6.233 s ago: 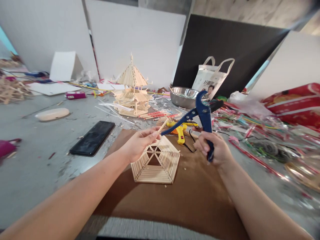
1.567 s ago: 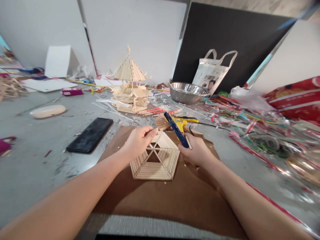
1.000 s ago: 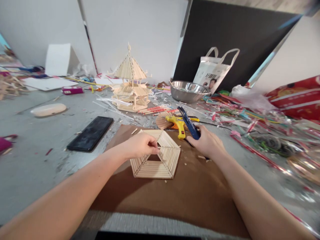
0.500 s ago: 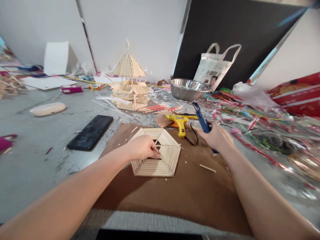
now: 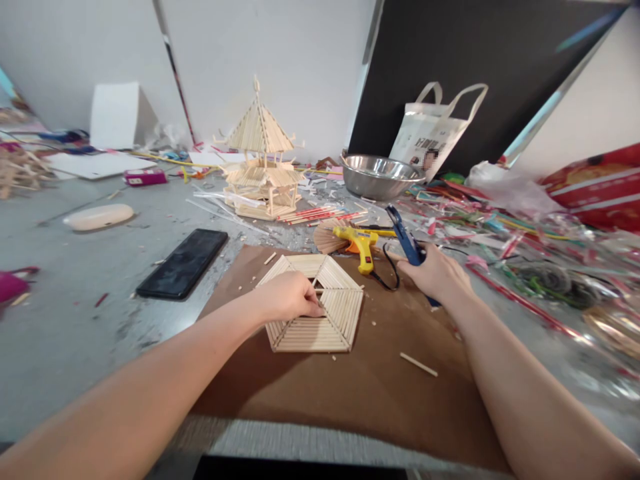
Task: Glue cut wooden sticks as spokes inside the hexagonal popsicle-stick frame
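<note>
A hexagonal panel of pale thin sticks [image 5: 310,337] lies on a brown sheet [image 5: 320,393] in front of me, with an opening at its centre. My left hand [image 5: 295,295] rests over the panel, fingertips pinched together at the edge of that opening. Whatever is between them is hidden. Off to the right, my right hand [image 5: 440,273] is wrapped round a blue plier-like tool [image 5: 411,245], its dark head pointing up and away from me. Close to that tool lies a yellow glue gun [image 5: 361,248] with a black cord. One loose stick [image 5: 419,365] lies on the sheet below my right hand.
Behind the sheet stands a stick-built pagoda model [image 5: 263,170], with red-tipped sticks [image 5: 315,213] beside it. A metal bowl [image 5: 381,179] and a white bag [image 5: 425,140] are farther back. A black phone [image 5: 183,263] lies left; tangled scraps [image 5: 540,267] spread over the right side.
The loose stick on the sheet has shifted nearer to me. Both hands keep nearly the same place, and the view has moved very slightly.
</note>
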`<state>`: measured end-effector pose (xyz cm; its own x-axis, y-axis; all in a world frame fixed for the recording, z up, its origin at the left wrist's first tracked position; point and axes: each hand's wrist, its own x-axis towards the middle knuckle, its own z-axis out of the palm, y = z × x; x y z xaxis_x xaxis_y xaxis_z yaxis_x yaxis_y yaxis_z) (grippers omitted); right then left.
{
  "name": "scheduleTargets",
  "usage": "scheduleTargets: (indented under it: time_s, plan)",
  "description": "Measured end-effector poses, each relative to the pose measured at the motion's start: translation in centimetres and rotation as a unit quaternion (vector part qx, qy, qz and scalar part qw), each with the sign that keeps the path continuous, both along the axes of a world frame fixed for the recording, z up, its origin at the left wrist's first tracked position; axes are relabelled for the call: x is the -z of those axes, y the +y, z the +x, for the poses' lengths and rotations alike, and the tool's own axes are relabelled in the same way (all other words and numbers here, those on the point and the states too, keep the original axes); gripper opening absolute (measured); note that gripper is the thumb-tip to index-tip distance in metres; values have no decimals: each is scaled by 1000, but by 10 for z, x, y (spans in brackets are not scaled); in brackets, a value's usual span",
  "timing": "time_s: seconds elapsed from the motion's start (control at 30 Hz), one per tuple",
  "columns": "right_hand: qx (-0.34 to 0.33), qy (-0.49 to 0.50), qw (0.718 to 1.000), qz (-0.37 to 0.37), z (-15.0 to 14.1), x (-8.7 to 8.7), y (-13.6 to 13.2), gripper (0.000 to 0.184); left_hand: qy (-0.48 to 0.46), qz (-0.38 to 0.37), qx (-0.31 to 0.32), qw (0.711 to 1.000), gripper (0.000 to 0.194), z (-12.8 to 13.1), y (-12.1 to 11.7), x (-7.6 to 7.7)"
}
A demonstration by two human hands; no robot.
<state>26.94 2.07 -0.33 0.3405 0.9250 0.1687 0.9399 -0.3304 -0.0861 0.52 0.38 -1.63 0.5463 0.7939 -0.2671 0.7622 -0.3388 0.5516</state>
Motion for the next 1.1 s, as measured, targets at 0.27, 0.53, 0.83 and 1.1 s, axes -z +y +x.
scheduleTargets:
  time_s: [0.27,0.53,0.83,1.1]
  plan:
    - [-11,-3,1000,-4,-2,2,0,56,11,13,14,1000,28,2,-2,-1]
    - [-21,3,1000,-4,-3,4,1,56,11,16,29,999,27,1,-2,-1]
    - [-29,4,999,-12,-5,2,-1,59,15,27,33,999,25,1,-2,-1]
    - [-24,1,1000,-19,-6,1,-1,58,4,11,41,999,29,-2,0,0]
